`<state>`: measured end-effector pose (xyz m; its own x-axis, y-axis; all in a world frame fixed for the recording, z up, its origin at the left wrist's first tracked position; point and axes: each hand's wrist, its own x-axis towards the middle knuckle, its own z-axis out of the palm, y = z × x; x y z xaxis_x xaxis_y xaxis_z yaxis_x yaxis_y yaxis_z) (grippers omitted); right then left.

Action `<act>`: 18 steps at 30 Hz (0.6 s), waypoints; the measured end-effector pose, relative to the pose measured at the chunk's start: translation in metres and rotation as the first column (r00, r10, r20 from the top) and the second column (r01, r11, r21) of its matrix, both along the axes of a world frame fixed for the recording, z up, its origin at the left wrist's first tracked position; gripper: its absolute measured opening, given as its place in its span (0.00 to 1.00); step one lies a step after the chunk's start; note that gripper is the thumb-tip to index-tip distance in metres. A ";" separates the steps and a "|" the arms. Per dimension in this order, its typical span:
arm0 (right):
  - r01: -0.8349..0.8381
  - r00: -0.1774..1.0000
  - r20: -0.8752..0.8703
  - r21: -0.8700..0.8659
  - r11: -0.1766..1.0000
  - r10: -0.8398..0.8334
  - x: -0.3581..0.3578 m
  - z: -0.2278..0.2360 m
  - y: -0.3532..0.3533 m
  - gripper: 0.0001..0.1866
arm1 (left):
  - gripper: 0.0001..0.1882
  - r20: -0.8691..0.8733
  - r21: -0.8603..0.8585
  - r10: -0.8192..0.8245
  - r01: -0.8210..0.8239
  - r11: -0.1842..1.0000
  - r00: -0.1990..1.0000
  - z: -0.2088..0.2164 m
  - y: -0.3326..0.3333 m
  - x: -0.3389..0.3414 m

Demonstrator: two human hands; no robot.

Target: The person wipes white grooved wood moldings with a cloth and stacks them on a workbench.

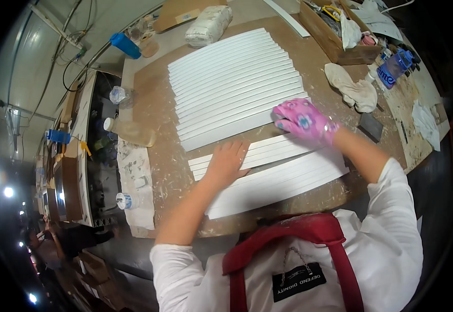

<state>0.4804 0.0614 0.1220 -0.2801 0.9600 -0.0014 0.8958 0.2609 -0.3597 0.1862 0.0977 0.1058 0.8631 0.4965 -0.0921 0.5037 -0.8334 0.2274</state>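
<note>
Middle strips ran left-right under your flattened left hand; your right hand, nearer the far stack, sat by their right end, grip unclear.

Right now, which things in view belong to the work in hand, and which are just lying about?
Likely in use: white strips; left hand; gloved right hand.

Seemingly lying about: wooden box; pale cloth; dark block; upper-left blue bottle.
</note>
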 end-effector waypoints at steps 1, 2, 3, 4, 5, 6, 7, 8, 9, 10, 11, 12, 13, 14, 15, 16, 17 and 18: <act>-0.083 0.969 -0.247 -0.308 0.948 0.005 0.004 0.005 0.018 0.33 | 0.41 0.051 0.156 -0.028 0.020 0.988 0.998 0.006 -0.003 0.001; -0.088 0.967 -0.253 -0.320 0.943 0.004 -0.002 0.013 0.033 0.33 | 0.41 0.094 0.301 -0.058 0.028 0.953 0.994 0.011 -0.007 0.000; -0.125 0.981 -0.191 -0.592 0.796 0.011 -0.011 0.025 0.047 0.35 | 0.35 0.093 0.355 -0.044 0.008 0.935 0.995 0.018 -0.010 0.001; -0.133 0.990 -0.130 -0.808 0.573 0.046 -0.018 0.032 0.058 0.37 | 0.35 0.093 0.343 -0.030 -0.004 0.939 0.995 0.020 -0.011 -0.003; -0.397 0.913 -0.361 -0.676 0.621 0.190 -0.023 0.023 0.062 0.40 | 0.33 0.100 0.492 -0.063 0.006 0.871 0.993 0.023 -0.009 -0.008; -0.405 0.911 -0.360 -0.677 0.615 0.203 -0.024 0.017 0.064 0.40 | 0.30 0.100 0.628 -0.098 0.014 0.778 0.990 0.024 -0.008 -0.011; -0.386 0.918 -0.361 -0.713 0.585 0.166 -0.027 0.011 0.063 0.41 | 0.27 0.110 0.629 -0.074 -0.012 0.777 0.991 0.023 -0.009 -0.016; -0.374 0.922 -0.366 -0.749 0.547 0.129 -0.039 0.016 0.063 0.41 | 0.27 0.107 0.624 -0.058 -0.021 0.781 0.993 0.019 -0.009 -0.022; -0.392 0.914 -0.392 -0.787 0.476 0.104 -0.049 0.009 0.068 0.41 | 0.29 0.141 0.590 -0.020 -0.067 0.805 0.990 0.014 -0.009 -0.029; -0.398 0.912 -0.395 -0.790 0.466 0.110 -0.055 0.011 0.067 0.41 | 0.30 0.174 0.553 0.017 -0.112 0.825 0.985 0.010 -0.009 -0.033; -0.391 0.917 -0.353 -0.703 0.593 0.186 -0.062 0.018 0.060 0.41 | 0.30 0.176 0.539 0.028 -0.120 0.834 0.984 0.010 -0.009 -0.034; -0.386 0.920 -0.300 -0.596 0.704 0.251 -0.065 0.019 0.055 0.41 | 0.32 0.210 0.441 0.100 -0.186 0.878 0.972 0.014 -0.006 -0.031; -0.380 0.924 -0.108 -0.358 0.853 0.366 -0.066 -0.009 0.054 0.42 | 0.35 0.237 0.336 0.173 -0.248 0.909 0.956 0.013 -0.003 -0.029; -0.396 0.913 0.000 -0.237 0.887 0.408 -0.068 -0.003 0.050 0.42 | 0.35 0.237 0.326 0.182 -0.254 0.911 0.954 0.002 0.001 -0.033; -0.405 0.905 0.060 -0.188 0.895 0.422 -0.071 -0.011 0.047 0.42 | 0.37 0.209 0.268 0.190 -0.243 0.932 0.959 -0.019 0.006 -0.043; -0.411 0.896 0.125 -0.134 0.902 0.426 -0.071 -0.022 0.044 0.42 | 0.40 0.185 0.215 0.190 -0.228 0.950 0.964 -0.032 0.011 -0.051; -0.397 0.912 0.104 -0.029 0.917 0.398 -0.070 -0.032 0.035 0.42 | 0.39 0.176 0.225 0.169 -0.207 0.952 0.970 -0.037 0.013 -0.055; -0.369 0.928 0.076 0.070 0.927 0.364 -0.067 -0.042 0.025 0.42 | 0.39 0.174 0.220 0.164 -0.201 0.955 0.971 -0.038 0.015 -0.055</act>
<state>0.4130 0.0862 0.0796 -0.6145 0.7877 0.0444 0.7513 0.6014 -0.2719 0.1311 0.1123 0.0679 0.7504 0.6384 0.1711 0.6266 -0.7696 0.1231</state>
